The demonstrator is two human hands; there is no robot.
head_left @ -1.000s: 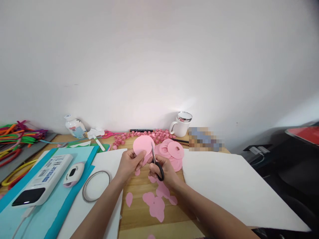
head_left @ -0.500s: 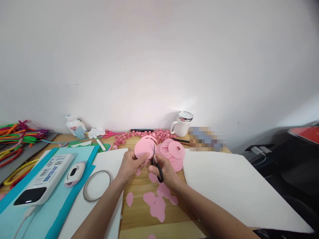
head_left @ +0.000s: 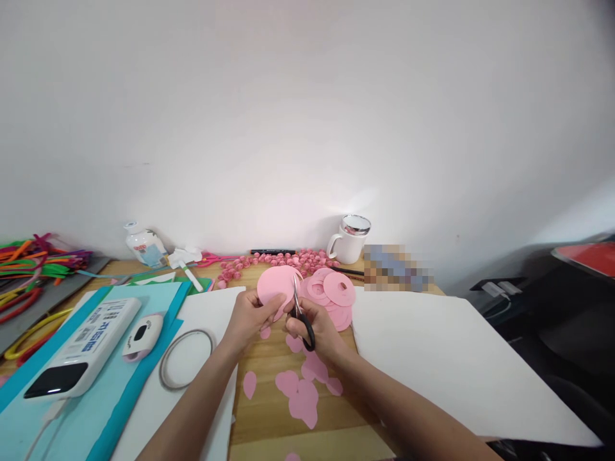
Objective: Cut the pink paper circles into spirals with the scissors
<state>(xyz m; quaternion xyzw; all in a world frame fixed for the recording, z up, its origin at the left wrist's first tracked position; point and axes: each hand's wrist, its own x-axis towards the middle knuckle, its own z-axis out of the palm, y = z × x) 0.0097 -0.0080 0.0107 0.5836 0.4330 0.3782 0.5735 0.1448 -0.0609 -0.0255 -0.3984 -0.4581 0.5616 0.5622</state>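
Note:
My left hand (head_left: 250,315) pinches a round pink paper disc (head_left: 275,283) and holds it upright above the wooden table (head_left: 269,410). My right hand (head_left: 319,326) grips black-handled scissors (head_left: 302,320), whose blades point up into the disc's right edge. A pile of pink paper rings (head_left: 336,296) lies just behind my right hand. Pink petal-shaped cut-offs (head_left: 300,392) are scattered on the wood beneath my wrists.
White sheets lie at right (head_left: 446,358) and left (head_left: 202,314). On light blue paper (head_left: 81,416) rest a white power bank (head_left: 79,349) and a small white device (head_left: 143,334); a metal ring (head_left: 185,358) is beside them. White mug (head_left: 350,240), pink beads (head_left: 269,261), bottle (head_left: 144,245), coloured pipe cleaners (head_left: 33,262).
The disc has been turned a little in my left hand while the scissors work along its edge. Both hands stay in nearly the same place.

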